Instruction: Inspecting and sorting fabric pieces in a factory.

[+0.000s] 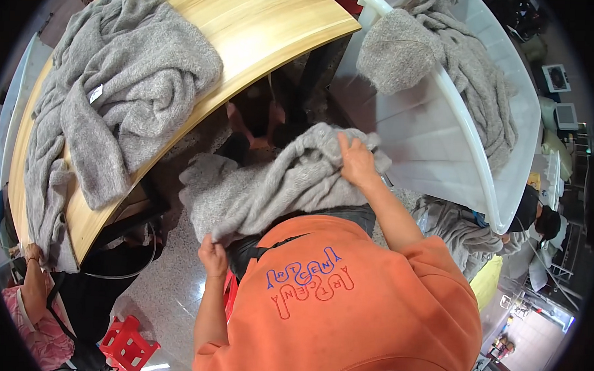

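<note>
Across my lap lies a bunched grey knit garment (264,191), fuzzy and folded over itself. My left hand (214,256) is closed on its lower left edge. Toward the other end, my right hand (360,163) grips a fold from above, its thumb hidden in the cloth. A heap of similar grey knitwear (130,81) with a small white label covers the left part of the wooden table (283,21). Several more grey knit pieces (471,74) lie in a large white plastic tub (443,132) at the right, one hanging over its rim.
A co-worker's hand (34,251) touches the knitwear at the table's left end. Bare feet (253,125) show under the table. A red plastic stool (129,344) stands on the floor at lower left. Beyond the tub's near end, more grey cloth (452,230) lies close to another person.
</note>
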A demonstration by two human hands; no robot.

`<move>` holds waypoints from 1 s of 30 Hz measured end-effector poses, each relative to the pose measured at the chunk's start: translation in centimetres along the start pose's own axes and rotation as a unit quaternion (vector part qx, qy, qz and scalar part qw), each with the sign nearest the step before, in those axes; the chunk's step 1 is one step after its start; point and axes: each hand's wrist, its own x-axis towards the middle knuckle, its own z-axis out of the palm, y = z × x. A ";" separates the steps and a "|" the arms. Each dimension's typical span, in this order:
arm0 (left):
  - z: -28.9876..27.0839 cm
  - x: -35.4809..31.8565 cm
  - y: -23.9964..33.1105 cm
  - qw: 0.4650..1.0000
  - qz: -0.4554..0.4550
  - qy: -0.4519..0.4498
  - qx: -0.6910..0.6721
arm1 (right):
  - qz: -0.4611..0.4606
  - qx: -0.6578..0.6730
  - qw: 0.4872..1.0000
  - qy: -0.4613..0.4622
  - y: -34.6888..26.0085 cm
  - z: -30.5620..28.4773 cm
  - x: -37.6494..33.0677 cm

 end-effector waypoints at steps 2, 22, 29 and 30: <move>-0.1 0.9 -0.6 0.984 -0.023 0.044 -0.172 | 0.024 0.066 0.997 -0.031 1.9 0.0 0.2; 1.4 2.5 17.7 0.771 -0.108 -0.244 -0.578 | -0.366 0.598 0.689 -0.182 -5.0 -8.2 -5.4; 2.5 1.7 17.8 0.815 -0.126 -0.220 -0.521 | -0.241 0.516 0.796 -0.207 -9.1 -4.9 -4.6; 2.8 1.7 17.3 0.827 -0.124 -0.200 -0.511 | -0.242 0.516 0.794 -0.210 -9.2 -4.6 -4.6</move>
